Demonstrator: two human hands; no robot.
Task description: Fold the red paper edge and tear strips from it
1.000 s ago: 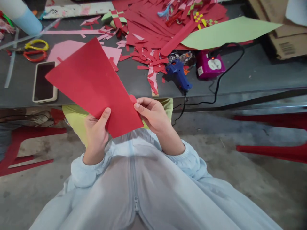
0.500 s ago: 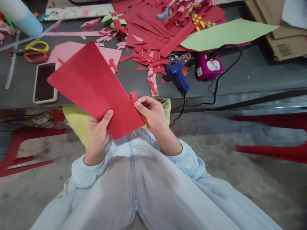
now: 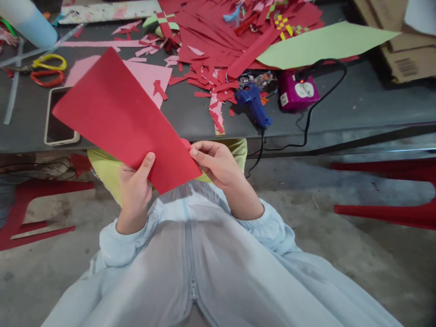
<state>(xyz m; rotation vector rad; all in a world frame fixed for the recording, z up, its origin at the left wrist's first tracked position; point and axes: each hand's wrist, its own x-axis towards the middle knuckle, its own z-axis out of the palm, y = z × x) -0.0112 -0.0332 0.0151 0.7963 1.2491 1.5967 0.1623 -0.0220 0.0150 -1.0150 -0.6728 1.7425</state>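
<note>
A large red sheet of paper (image 3: 119, 118) is held tilted above my lap, its upper left part over the table's front edge. My left hand (image 3: 136, 188) grips its lower edge, thumb on top and the other fingers hidden underneath. At the sheet's right edge, my right hand (image 3: 218, 163) pinches a curled red paper strip (image 3: 185, 143) between thumb and fingertips. The strip is partly hidden behind the sheet, and I cannot tell whether it is attached there.
On the dark table (image 3: 368, 104) lie a blue glue gun (image 3: 254, 104), a purple power block (image 3: 298, 93), scissors (image 3: 49, 70), a phone (image 3: 61, 131) and a light green sheet (image 3: 327, 45). Red scraps (image 3: 211, 81) pile behind. Red stools (image 3: 384, 211) flank me.
The red sheet has shifted slightly up and left with both hands, covering more of the phone. The strip's loop, visible half a second ago, is now mostly behind the sheet's edge.
</note>
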